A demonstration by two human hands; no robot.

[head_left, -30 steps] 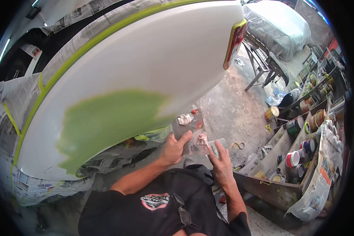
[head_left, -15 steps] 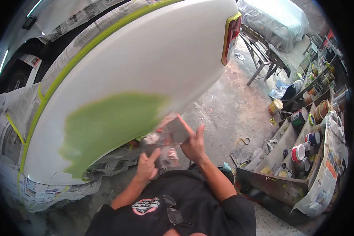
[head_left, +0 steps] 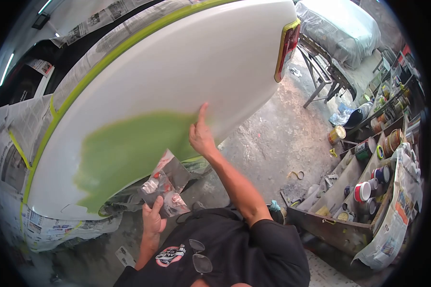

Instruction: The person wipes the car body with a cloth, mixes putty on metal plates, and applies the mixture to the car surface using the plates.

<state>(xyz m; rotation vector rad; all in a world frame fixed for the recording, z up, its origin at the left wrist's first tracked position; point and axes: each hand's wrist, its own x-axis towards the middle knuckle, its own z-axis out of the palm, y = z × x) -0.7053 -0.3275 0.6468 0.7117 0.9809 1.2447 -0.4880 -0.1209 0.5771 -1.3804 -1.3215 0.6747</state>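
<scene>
"Where do we find the paste-smeared plate [head_left: 166, 193]?"

"We see it low and left of centre, just in front of the car panel [head_left: 177, 86]'s lower edge. The left hand [head_left: 153, 219] grips its near edge."

"And the right hand [head_left: 202, 137]?"

"We see it open, index finger [head_left: 203, 115] extended, seeming to touch the panel by the green patch [head_left: 124, 148]. Farther right, we notice paint cans [head_left: 362, 192] in a box [head_left: 330, 224]."
</scene>
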